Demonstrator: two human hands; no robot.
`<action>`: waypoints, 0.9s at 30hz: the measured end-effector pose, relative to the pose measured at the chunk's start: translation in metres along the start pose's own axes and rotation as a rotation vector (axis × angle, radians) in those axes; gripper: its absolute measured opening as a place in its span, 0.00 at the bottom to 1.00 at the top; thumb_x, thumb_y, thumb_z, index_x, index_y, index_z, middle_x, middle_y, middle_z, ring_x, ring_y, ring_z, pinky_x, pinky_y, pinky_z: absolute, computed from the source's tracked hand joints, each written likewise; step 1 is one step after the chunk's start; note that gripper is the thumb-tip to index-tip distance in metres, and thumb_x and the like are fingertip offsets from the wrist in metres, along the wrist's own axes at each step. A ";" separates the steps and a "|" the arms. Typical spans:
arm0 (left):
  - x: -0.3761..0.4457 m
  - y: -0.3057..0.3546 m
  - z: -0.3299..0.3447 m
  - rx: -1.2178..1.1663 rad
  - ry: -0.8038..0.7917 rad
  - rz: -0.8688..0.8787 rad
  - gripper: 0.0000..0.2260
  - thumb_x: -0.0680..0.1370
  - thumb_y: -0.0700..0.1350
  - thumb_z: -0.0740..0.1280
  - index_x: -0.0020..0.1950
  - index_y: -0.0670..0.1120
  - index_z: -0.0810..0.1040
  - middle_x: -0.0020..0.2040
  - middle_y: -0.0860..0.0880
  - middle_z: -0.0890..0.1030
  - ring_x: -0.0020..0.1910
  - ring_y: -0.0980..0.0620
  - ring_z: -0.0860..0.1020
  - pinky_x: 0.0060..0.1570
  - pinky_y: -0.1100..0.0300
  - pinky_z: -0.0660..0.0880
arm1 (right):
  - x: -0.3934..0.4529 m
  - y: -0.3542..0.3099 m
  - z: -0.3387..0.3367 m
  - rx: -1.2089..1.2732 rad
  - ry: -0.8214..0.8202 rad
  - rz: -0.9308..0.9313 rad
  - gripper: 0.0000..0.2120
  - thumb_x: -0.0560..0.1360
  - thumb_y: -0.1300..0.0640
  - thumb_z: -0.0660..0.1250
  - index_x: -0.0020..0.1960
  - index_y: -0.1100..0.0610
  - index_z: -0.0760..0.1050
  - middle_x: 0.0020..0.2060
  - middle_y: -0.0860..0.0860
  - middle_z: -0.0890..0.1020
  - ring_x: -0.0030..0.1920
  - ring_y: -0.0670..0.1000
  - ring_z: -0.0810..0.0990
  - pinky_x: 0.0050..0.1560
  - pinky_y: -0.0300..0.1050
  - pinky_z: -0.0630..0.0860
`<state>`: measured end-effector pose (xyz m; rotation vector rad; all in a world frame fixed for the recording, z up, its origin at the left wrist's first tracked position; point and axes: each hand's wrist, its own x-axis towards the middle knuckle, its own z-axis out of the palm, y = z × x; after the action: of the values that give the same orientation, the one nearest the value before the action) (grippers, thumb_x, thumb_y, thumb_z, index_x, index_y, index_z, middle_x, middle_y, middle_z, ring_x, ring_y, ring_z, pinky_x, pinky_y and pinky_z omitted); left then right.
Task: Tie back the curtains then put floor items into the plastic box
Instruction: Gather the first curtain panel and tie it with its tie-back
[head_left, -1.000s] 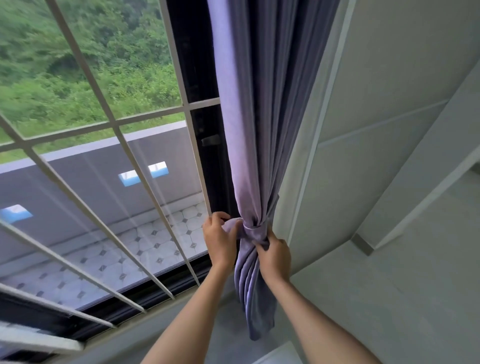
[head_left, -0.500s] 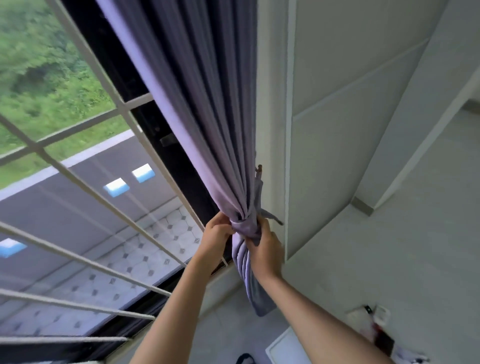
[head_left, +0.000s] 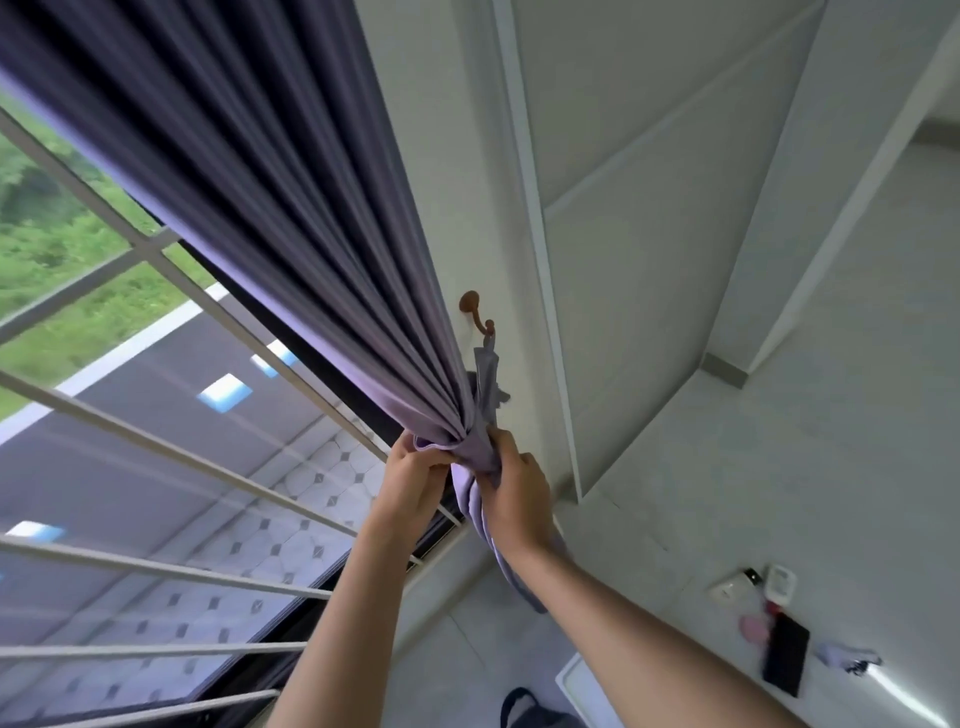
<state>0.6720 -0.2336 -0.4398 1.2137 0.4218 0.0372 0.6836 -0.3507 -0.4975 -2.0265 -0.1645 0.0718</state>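
Purple curtain (head_left: 291, 249) is gathered into a bunch beside the wall. The left hand (head_left: 415, 483) pinches the bunch from the left, and the right hand (head_left: 511, 493) grips the tie-back band (head_left: 488, 395), which goes up to the brown hook (head_left: 475, 312). The tying step looks almost finished. Next the hands must let go and turn to the small items (head_left: 769, 618) on the floor at near right, beside the white box (head_left: 571, 680).

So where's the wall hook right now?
Head view, centre: the brown hook sits on the wall just right of the curtain, above both hands, with the tieback looped on it.
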 end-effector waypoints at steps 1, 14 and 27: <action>0.000 -0.002 -0.002 -0.011 -0.021 0.014 0.22 0.63 0.27 0.64 0.57 0.30 0.73 0.49 0.36 0.80 0.49 0.42 0.80 0.46 0.57 0.79 | 0.001 0.000 -0.001 -0.011 -0.002 0.000 0.16 0.77 0.51 0.64 0.63 0.48 0.71 0.39 0.52 0.76 0.39 0.50 0.75 0.33 0.31 0.64; 0.010 0.020 0.007 0.573 -0.093 0.118 0.09 0.69 0.32 0.74 0.48 0.33 0.79 0.44 0.33 0.81 0.45 0.44 0.82 0.48 0.53 0.81 | 0.018 -0.013 -0.019 0.129 -0.275 0.109 0.09 0.75 0.58 0.60 0.41 0.46 0.75 0.34 0.48 0.81 0.38 0.49 0.79 0.37 0.38 0.73; -0.007 0.007 0.012 0.426 0.037 0.159 0.14 0.69 0.32 0.75 0.52 0.42 0.82 0.49 0.42 0.84 0.51 0.46 0.82 0.52 0.53 0.80 | 0.089 -0.047 -0.070 0.220 -0.539 0.111 0.23 0.58 0.42 0.61 0.50 0.46 0.78 0.43 0.47 0.80 0.40 0.48 0.77 0.41 0.40 0.71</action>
<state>0.6710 -0.2441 -0.4282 1.6678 0.3752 0.1109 0.7765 -0.3787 -0.4221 -1.7555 -0.3649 0.6789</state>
